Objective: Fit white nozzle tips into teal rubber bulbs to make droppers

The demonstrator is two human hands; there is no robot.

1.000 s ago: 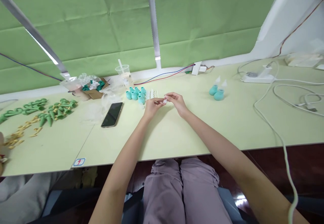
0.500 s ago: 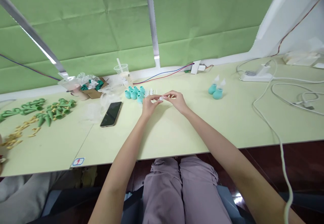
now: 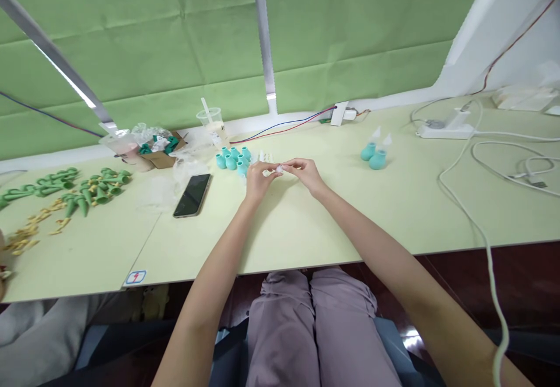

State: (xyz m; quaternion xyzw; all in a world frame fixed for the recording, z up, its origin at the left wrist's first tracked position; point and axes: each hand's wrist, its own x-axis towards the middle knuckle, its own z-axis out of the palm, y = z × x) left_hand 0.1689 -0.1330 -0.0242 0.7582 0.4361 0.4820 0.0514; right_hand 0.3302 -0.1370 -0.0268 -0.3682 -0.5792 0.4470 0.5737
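My left hand (image 3: 259, 179) and my right hand (image 3: 306, 173) meet over the table, both pinching a small white piece (image 3: 279, 169) between the fingertips. Its exact kind is too small to make out. Just beyond my left hand stand several turquoise rubber bulbs (image 3: 230, 161) with open necks. Small white pieces (image 3: 262, 156) lie beside them, partly hidden by my left hand. Farther right, two turquoise bulbs (image 3: 377, 160) stand upright with pointed translucent white nozzles (image 3: 387, 140) on top.
A black phone (image 3: 192, 195) lies left of my hands, near a clear plastic bag (image 3: 188, 165). Behind are a drink cup with a straw (image 3: 214, 127) and a cardboard box (image 3: 161, 159). Green cone-shaped pieces (image 3: 100, 191) spread at left. A power strip (image 3: 446, 131) and white cable (image 3: 464, 212) lie right.
Both hands stay almost in place, still holding the small white piece, with only a slight shift of the fingers. The view has shifted slightly.
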